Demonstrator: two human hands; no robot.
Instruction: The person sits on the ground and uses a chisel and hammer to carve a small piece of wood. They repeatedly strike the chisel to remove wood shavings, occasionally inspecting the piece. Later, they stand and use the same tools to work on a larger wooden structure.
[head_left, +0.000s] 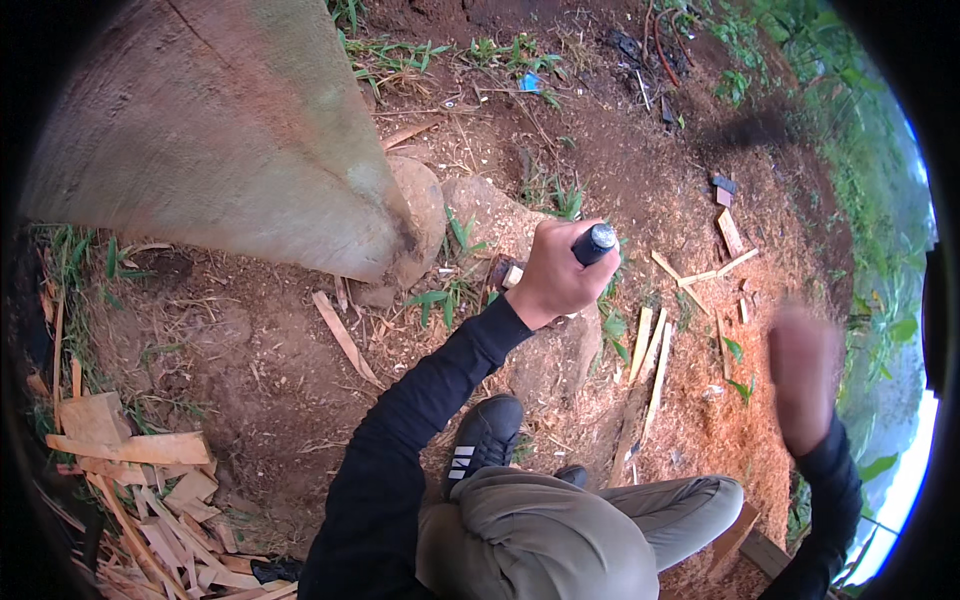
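Clenches a dark cylinder [582, 247] in the left hand [560, 280], near the middle of the view, above littered earth [250, 400]. Hides most of its length inside and behind the fist; cannot tell what the lower end looks like. Just left of the fist, shows only part of a small dark-and-pale piece [513, 277], too covered to identify. Blurs the right hand [805, 375] over at the right; cannot tell whether clenched, released or grasping anything. Runs the right sleeve [825, 500] off the lower edge and tucks most of a second shoe [572, 475] behind a bent leg.

Turns the cylinder's round, scuffed, pale-grey end up toward the camera. Wears black knit-like sleeves, grey-brown trousers [540, 530] and a black shoe [487, 430] with white stripes.

At upper left, blocks the ground with a broad, rough, stained slab [230, 140], tapering to a rounded stone [428, 195]. To the right, scatters straight pale wood strips [658, 380] beside orange shavings [755, 435]; at lower left, heaps split offcuts [145, 447].
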